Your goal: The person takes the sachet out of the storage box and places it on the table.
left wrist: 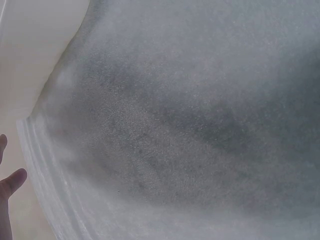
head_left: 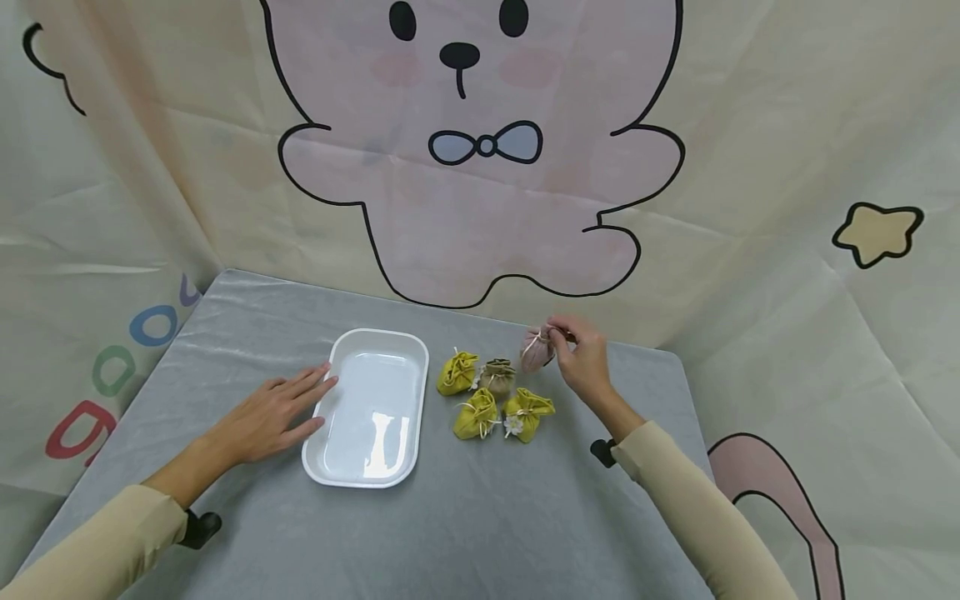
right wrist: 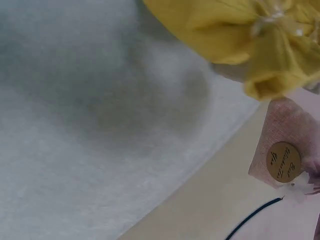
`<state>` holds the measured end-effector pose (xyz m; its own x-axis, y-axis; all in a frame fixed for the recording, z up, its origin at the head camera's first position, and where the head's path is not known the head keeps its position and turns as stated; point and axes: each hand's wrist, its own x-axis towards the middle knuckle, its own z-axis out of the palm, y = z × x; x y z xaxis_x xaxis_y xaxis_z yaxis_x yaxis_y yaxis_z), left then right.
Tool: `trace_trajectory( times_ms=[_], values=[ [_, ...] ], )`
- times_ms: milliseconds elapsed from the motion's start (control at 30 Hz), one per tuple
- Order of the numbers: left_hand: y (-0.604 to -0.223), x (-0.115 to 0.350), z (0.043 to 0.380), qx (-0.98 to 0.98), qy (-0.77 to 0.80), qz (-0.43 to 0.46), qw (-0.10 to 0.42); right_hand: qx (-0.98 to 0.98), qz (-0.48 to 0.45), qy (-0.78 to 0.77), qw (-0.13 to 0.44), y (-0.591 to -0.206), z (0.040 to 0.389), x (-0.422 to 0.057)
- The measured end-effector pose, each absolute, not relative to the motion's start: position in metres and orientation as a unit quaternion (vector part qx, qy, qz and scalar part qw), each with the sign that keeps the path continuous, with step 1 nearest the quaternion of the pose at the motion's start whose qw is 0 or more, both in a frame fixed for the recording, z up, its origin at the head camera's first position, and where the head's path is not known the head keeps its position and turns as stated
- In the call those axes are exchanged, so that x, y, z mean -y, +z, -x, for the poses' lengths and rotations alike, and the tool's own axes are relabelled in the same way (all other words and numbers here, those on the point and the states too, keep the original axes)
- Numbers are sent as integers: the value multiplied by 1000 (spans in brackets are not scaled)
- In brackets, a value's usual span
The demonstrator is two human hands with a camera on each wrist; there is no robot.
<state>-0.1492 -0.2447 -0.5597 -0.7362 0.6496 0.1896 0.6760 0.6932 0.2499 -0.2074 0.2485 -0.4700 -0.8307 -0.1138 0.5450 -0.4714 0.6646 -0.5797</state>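
My right hand [head_left: 583, 358] pinches a pink drawstring pouch [head_left: 536, 350] by its gathered neck, holding it near the table's back edge. A round brown label with printed words [right wrist: 283, 162] shows on this pouch in the right wrist view. Beside it sit three yellow-green pouches [head_left: 476, 417] and a brown pouch [head_left: 497, 379], tied with light cords. On the left, my left hand [head_left: 273, 412] has its fingers extended, fingertips at the left rim of a white rectangular tray [head_left: 352, 392]. Two of its fingertips [left wrist: 14, 182] show at the edge of the left wrist view.
A grey cloth covers the table [head_left: 480, 533]. Behind it hangs a cream backdrop [head_left: 735, 275] with a printed pink bear, close to the table's back edge. The tray stands left of the pouches, with a strip of cloth between them.
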Motion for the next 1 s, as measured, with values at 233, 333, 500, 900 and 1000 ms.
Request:
trace_trajectory(
  times_ms=[233, 333, 500, 900, 1000],
  values=[
    [-560, 244, 150, 919, -150, 361, 47, 890, -167, 365, 216, -494, 204, -251],
    [-559, 244, 149, 919, -149, 361, 46, 893, -170, 362, 205, -503, 202, -250],
    [-559, 243, 149, 919, -151, 362, 47, 905, -166, 348, 178, -513, 200, -250],
    [-560, 243, 149, 918, -155, 361, 51, 927, -154, 318, 125, -521, 194, -254],
    [-561, 243, 149, 918, -155, 361, 52, 933, -155, 308, 107, -519, 192, -256]
  ],
)
